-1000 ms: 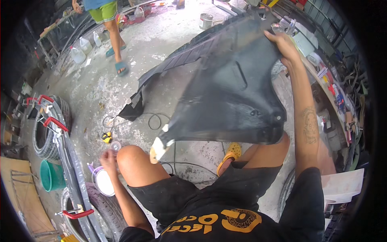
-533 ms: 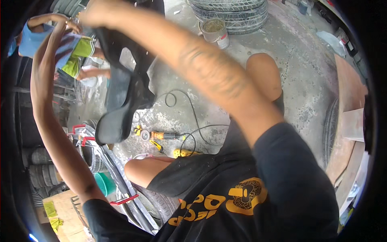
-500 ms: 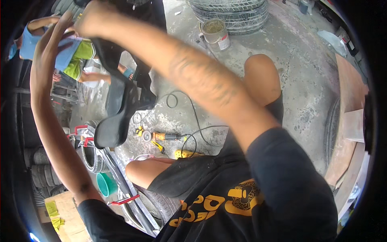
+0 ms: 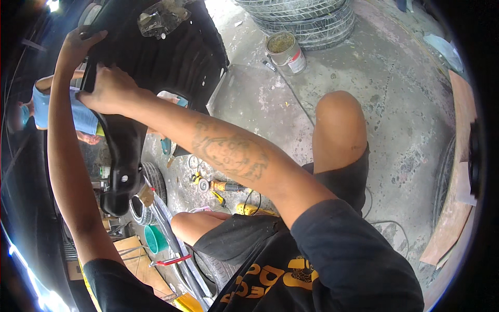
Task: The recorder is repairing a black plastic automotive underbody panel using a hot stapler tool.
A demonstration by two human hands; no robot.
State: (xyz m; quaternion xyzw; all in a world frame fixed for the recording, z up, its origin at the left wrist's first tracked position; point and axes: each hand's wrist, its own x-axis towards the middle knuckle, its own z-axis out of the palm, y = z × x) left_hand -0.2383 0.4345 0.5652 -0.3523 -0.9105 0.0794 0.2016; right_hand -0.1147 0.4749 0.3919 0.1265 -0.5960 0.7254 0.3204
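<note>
- Floor: grey and stained, spread out below me.
- Panel: black, raised off the floor ahead and to my left. My right grip is closed around its edge. My left grip is just above, fingers at the upper edge; I can't tell whether it is closed there.
- Tyres: stacked on the floor, right of the panel.
- Tin: open-topped, upright, just on my side of the tyres.
- Grinder: orange and yellow, lying near my yellow shoe.
</note>
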